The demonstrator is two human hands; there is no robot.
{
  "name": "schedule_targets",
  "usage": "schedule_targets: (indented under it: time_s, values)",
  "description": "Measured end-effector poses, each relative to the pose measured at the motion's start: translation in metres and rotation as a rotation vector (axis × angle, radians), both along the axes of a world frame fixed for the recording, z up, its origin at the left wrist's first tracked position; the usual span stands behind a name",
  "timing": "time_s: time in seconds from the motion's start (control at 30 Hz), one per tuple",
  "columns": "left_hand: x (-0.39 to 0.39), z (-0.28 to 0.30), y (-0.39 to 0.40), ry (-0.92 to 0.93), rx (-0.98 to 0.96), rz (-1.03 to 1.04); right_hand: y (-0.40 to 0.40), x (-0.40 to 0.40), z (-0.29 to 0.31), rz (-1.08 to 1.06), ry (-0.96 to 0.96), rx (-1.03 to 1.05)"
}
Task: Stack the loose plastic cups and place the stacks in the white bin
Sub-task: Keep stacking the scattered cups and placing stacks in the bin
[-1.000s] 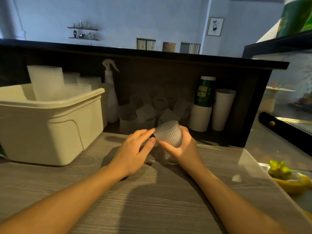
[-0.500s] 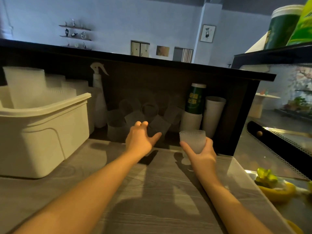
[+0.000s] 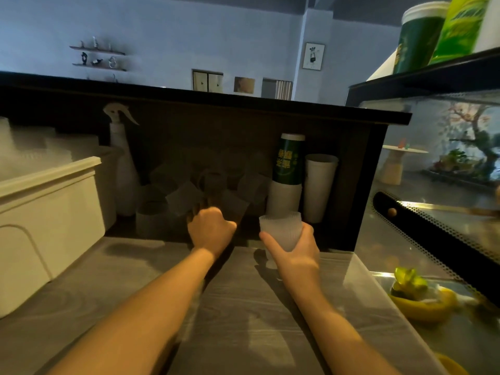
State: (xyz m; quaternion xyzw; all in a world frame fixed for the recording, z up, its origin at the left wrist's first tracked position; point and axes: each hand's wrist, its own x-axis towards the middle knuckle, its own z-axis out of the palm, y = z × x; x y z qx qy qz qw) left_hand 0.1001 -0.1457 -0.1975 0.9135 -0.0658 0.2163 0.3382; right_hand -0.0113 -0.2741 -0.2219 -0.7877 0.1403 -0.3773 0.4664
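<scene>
Many loose translucent plastic cups (image 3: 189, 193) lie piled at the table's back edge, unstacked. The right hand (image 3: 293, 255) grasps a short ribbed cup stack (image 3: 280, 230). The left hand (image 3: 211, 228) reaches into the pile; its grip I cannot tell. Some stacks already stand in the white plastic bin (image 3: 48, 212) at the left edge, so much work remains, I think.

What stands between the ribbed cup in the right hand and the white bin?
The left hand and its forearm, reaching into the pile of loose cups, lie between the ribbed cup gripped by the right hand and the white bin.
</scene>
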Motion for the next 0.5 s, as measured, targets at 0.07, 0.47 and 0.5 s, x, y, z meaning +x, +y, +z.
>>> schedule_targets:
  time_s: [0.07, 0.47, 0.5]
  values:
    - [-0.002, 0.001, 0.003, -0.015, -0.055, -0.04, 0.0, 0.0, 0.001, -0.008, 0.007, 0.002]
    - [-0.045, 0.019, 0.067, -0.214, -0.459, -0.321, 0.007, -0.006, 0.002, 0.02, 0.083, -0.239]
    - [-0.051, 0.02, 0.073, -0.204, -0.471, -0.344, 0.009, -0.007, 0.002, 0.035, 0.085, -0.286]
